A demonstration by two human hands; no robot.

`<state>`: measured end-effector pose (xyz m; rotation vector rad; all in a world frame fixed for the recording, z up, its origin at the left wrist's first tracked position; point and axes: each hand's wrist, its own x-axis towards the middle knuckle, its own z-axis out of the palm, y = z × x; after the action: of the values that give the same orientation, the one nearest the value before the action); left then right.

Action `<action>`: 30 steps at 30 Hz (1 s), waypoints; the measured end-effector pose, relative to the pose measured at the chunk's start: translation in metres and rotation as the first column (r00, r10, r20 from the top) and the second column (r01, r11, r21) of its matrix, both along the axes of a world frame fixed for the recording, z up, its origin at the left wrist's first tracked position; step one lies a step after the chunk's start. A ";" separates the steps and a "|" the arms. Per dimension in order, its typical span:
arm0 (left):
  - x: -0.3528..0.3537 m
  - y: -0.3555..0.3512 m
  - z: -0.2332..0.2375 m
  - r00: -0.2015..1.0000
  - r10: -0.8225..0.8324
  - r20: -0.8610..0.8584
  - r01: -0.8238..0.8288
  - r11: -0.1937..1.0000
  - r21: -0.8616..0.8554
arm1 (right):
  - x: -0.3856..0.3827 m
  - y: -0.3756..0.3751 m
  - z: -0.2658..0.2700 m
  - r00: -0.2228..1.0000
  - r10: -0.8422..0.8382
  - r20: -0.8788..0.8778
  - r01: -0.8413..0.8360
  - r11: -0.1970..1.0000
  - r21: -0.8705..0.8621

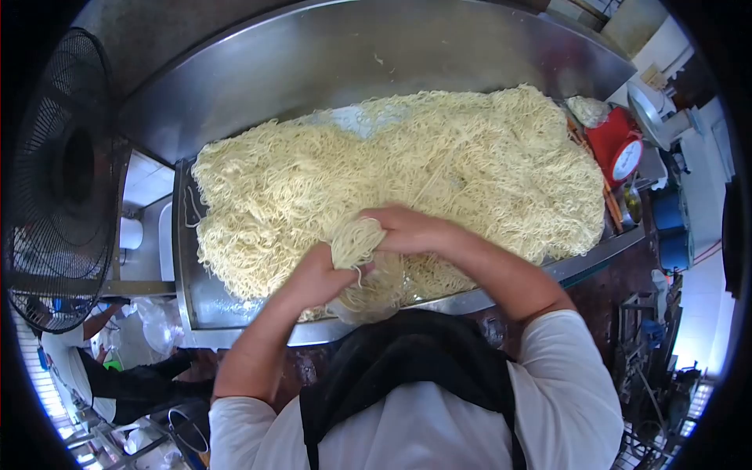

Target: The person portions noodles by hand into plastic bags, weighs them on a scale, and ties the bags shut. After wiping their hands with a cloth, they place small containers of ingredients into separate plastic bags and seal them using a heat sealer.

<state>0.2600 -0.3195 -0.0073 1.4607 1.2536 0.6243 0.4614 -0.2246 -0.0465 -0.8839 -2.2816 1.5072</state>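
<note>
The left hand (pixel 317 276) and the right hand (pixel 409 231) are close together at the near edge of the shiny stainless-steel tray table (pixel 205 301), both curled around a small coiled bundle of pale yellow thin noodles (pixel 362 262). The left hand grips the bundle from below and the right hand closes over its top. The bundle hangs just above the tray's near rim, touching the wide loose heap of pale yellow noodles (pixel 439 168) that covers most of the tray from left to right. At the far right stands a red dial weighing scale (pixel 619 147), just beside the heap. A black wire-caged fan (pixel 64 180) stands at the left, well apart from the hands.
</note>
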 end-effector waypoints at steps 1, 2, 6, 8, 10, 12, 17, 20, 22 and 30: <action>-0.014 0.003 0.003 1.000 0.012 -0.012 -0.012 1.000 -0.019 | 0.015 0.000 0.009 0.978 0.013 0.206 -0.063 0.970 0.235; -0.027 0.005 0.009 0.970 -0.128 -0.205 0.130 0.992 -0.005 | 0.031 0.001 0.016 0.917 -0.017 0.399 -0.174 0.882 0.439; -0.038 0.008 0.034 0.653 -0.424 -0.628 0.379 0.900 -0.213 | 0.073 0.013 -0.007 0.885 -0.138 0.445 -0.155 0.814 0.559; -0.040 0.009 0.038 0.514 -0.497 -0.699 0.485 0.841 -0.241 | 0.088 0.021 -0.008 0.848 -0.205 0.489 -0.116 0.828 0.549; -0.042 0.008 0.040 0.455 -0.517 -0.725 0.495 0.823 -0.277 | 0.106 0.032 -0.014 0.794 -0.264 0.547 -0.144 0.793 0.592; -0.041 0.006 0.041 0.398 -0.540 -0.741 0.511 0.802 -0.310 | 0.125 0.035 -0.014 0.726 -0.328 0.604 -0.178 0.759 0.626; -0.054 -0.003 0.031 0.214 -0.493 -0.843 0.502 0.796 -0.338 | 0.121 0.020 0.019 0.679 -0.363 0.638 -0.044 0.848 0.529; -0.052 -0.005 0.039 0.241 -0.493 -0.836 0.481 0.809 -0.338 | 0.068 -0.003 0.026 0.869 -0.281 0.407 0.018 0.841 0.541; -0.054 -0.005 0.047 0.262 -0.512 -0.818 0.480 0.805 -0.350 | 0.028 -0.028 0.016 0.962 -0.114 0.247 0.010 0.922 0.387; -0.092 -0.025 0.036 0.630 -0.410 -0.659 0.469 0.878 -0.099 | -0.020 -0.063 -0.013 0.812 0.083 0.578 -0.301 0.907 0.293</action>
<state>0.1682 -0.3441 0.0290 2.0768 1.3117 -0.2315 0.4417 -0.2874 -0.0590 -1.1019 -3.0272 0.8790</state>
